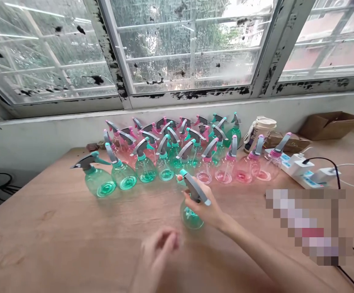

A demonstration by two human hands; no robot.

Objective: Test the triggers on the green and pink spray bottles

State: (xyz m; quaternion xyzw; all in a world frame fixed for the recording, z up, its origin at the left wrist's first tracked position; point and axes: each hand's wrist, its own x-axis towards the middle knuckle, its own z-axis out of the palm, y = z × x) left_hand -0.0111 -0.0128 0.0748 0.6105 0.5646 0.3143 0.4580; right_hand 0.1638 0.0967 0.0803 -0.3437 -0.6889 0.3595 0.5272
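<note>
My right hand (206, 203) grips the neck of a green spray bottle (192, 217) with a grey and teal trigger head, in the middle of the table. The bottle stands slightly tilted, its nozzle turned to the left and showing a small orange tip. Below and to the left of it, my left hand (161, 246) hovers over the wood, blurred, its fingers curled in and nothing visible in them. Behind the hands, a row of green spray bottles (126, 177) runs on into pink spray bottles (226, 171), with several more crowded in behind them.
At the right a white power strip (305, 177) holds plugs and cables. Near the wall are a lidded cup (260, 132) and an open cardboard box (329, 126). A pixelated patch (311, 228) covers something at the right. The wooden table (57, 236) reaches up to the window wall.
</note>
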